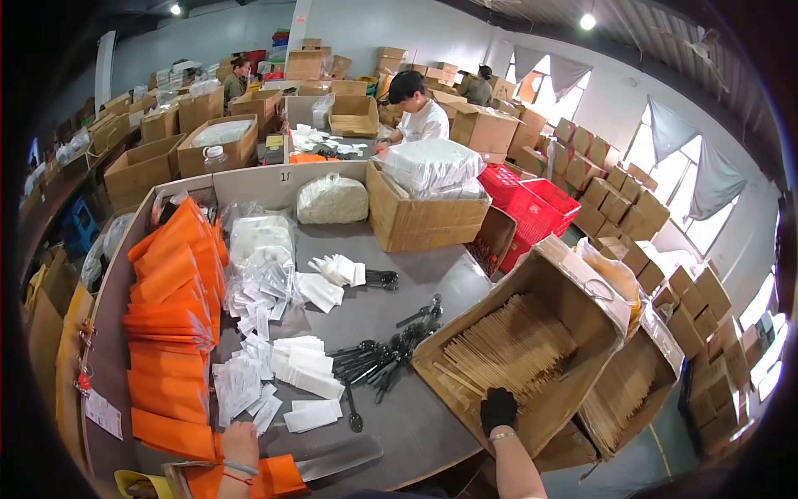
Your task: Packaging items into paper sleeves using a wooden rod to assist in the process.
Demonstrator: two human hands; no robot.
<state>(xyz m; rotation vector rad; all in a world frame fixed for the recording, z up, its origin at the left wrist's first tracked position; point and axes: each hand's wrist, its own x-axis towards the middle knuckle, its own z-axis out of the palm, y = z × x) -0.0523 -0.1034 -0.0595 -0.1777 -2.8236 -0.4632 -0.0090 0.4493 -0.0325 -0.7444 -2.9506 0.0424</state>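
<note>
My left hand (pixel 241 442) is bare, with a bracelet and a red cord at the wrist. Its fingers are curled beside the near end of a long row of orange pouches (pixel 170 362); what they hold, if anything, is hidden. Below it lies another orange pouch (pixel 278 477) with a translucent plastic piece (pixel 341 459) sticking out to the right. My right hand (pixel 499 412), in a black glove, reaches into a tilted cardboard box (pixel 440 407) at the near end of many thin wooden sticks (pixel 507 345). Its fingertips are hard to make out.
White paper packets (pixel 303 366) lie in piles mid-table, beside black plastic spoons (pixel 378 358). Farther back are clear-wrapped packets (pixel 259 241) and a carton with a plastic-wrapped bundle (pixel 432 166). Red crates (pixel 540 208) stand at the right. A person in white (pixel 424 121) works across the divider.
</note>
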